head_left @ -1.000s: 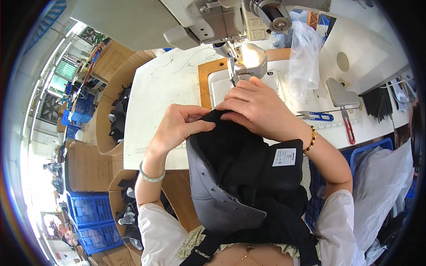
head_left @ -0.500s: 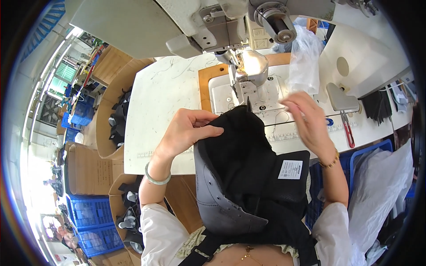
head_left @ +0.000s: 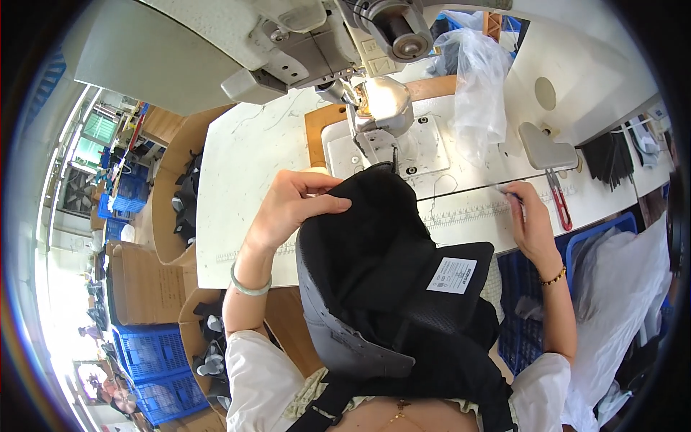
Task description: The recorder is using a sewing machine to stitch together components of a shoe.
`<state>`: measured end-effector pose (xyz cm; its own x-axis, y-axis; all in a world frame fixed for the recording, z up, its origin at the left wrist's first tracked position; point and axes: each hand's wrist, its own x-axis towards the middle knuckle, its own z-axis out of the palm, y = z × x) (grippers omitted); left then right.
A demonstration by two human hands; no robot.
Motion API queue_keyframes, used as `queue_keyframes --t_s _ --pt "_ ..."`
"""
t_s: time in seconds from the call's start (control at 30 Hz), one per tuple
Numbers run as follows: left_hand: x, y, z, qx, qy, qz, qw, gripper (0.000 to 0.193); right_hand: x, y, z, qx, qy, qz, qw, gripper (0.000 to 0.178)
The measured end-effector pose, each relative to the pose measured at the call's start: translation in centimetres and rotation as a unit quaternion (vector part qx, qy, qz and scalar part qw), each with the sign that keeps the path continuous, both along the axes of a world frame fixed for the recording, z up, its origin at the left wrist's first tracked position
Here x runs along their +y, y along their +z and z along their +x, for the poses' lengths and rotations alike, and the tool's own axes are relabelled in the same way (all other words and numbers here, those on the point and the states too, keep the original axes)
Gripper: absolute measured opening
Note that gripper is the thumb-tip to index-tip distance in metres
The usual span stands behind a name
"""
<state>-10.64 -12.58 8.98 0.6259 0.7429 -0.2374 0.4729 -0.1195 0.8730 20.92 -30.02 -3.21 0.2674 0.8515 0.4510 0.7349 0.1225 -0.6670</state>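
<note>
My left hand (head_left: 291, 209) pinches the upper left edge of a black padded fabric piece (head_left: 374, 223) between thumb and fingers. The piece has a grey panel (head_left: 338, 335) with small holes along one side and a white label (head_left: 452, 276) on a flap. Its lower part rests against my front, and its top end reaches the sewing machine's plate (head_left: 425, 151), just below the lit needle area. My right hand (head_left: 531, 222) is apart from the piece, on the table by the printed ruler strip. Its fingers are curled together at the tips; what they hold is too small to name.
Red-handled tweezers (head_left: 559, 201) lie right of my right hand, below a grey knee-lift-like pad (head_left: 545, 150). A clear plastic bag (head_left: 479, 86) hangs behind. Blue crates (head_left: 155, 353) and cardboard boxes (head_left: 151, 284) stand left; a blue basket (head_left: 601, 237) sits right.
My right hand has moved down and right onto the table, where a small blue thing lay. The fabric piece and my left hand have shifted slightly left as the view moved.
</note>
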Motion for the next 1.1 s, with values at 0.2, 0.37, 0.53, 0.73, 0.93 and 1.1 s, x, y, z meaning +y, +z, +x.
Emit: queue_keyframes --t_s 0.2,0.37,0.53,0.73,0.93,1.1 --pt "-0.5 0.3 1.0 -0.037 0.003 -0.019 0.999 0.023 3.2 7.5 -3.2 0.456 0.287 -0.078 0.838 0.026" --pt "-0.9 0.1 1.5 -0.053 0.013 -0.020 0.998 0.023 7.2 10.1 -7.1 0.459 0.477 -0.175 0.729 0.026" --pt "-0.8 -0.7 0.4 -0.084 0.061 -0.063 0.993 0.020 7.7 8.7 -8.9 0.012 0.254 -0.021 0.967 0.026" --pt "-1.4 -2.5 0.0 -0.223 0.102 -0.149 0.958 0.019 6.0 7.5 -9.0 -0.061 0.194 -0.025 0.979 0.030" --pt "-1.7 -2.5 -0.2 -0.217 0.083 -0.122 0.965 0.017 6.5 7.4 -10.0 -0.063 0.202 0.014 0.977 0.039" --pt "-2.0 -2.5 -0.3 -0.209 0.085 -0.102 0.969 0.017 6.8 7.3 -10.3 -0.114 0.199 0.050 0.972 0.031"
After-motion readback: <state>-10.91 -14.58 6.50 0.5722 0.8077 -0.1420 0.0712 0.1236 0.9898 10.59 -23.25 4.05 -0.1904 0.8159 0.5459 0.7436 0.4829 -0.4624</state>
